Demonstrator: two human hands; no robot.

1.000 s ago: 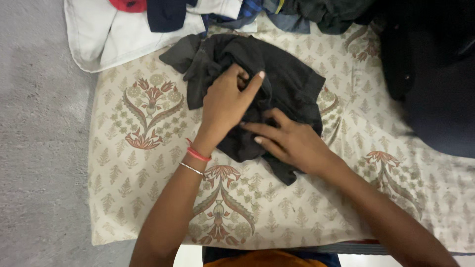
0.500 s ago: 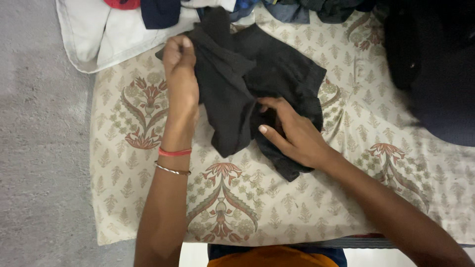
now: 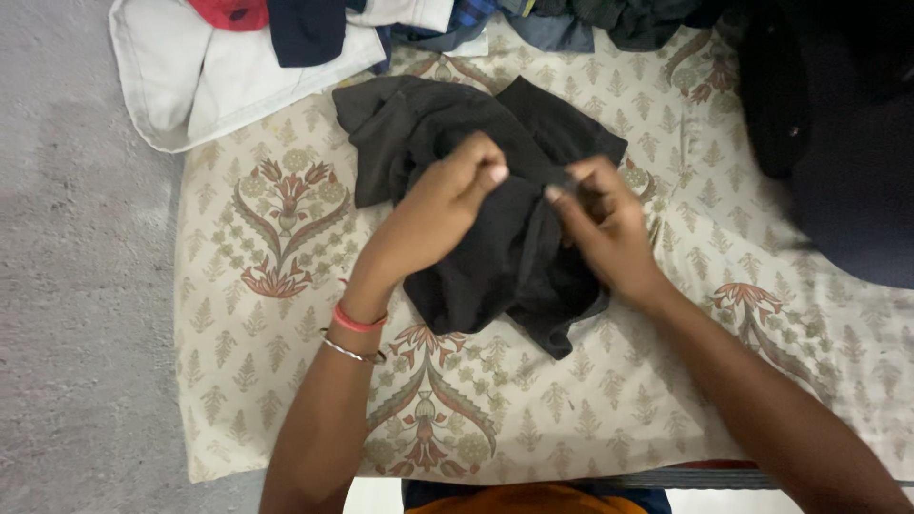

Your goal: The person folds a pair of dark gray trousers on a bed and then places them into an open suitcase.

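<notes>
Open patterned bedsheet (image 3: 286, 314) noted left of and below the work, grey floor (image 3: 76, 286) beyond its left edge; piled clothes (image 3: 286, 48) along the top edge, dark bag (image 3: 838, 143) crowding the right. Crumpled black garment (image 3: 495, 257) lying mid-sheet, directly beneath both hands. Left hand (image 3: 433, 214) and right hand (image 3: 605, 224) each closed in a pinch on the garment's raised upper fold, fingertips near one another.

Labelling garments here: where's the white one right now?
In the head view the white garment lies at the upper left, half on the patterned sheet, half on the grey floor, left of the black garment both hands pinch.
</notes>
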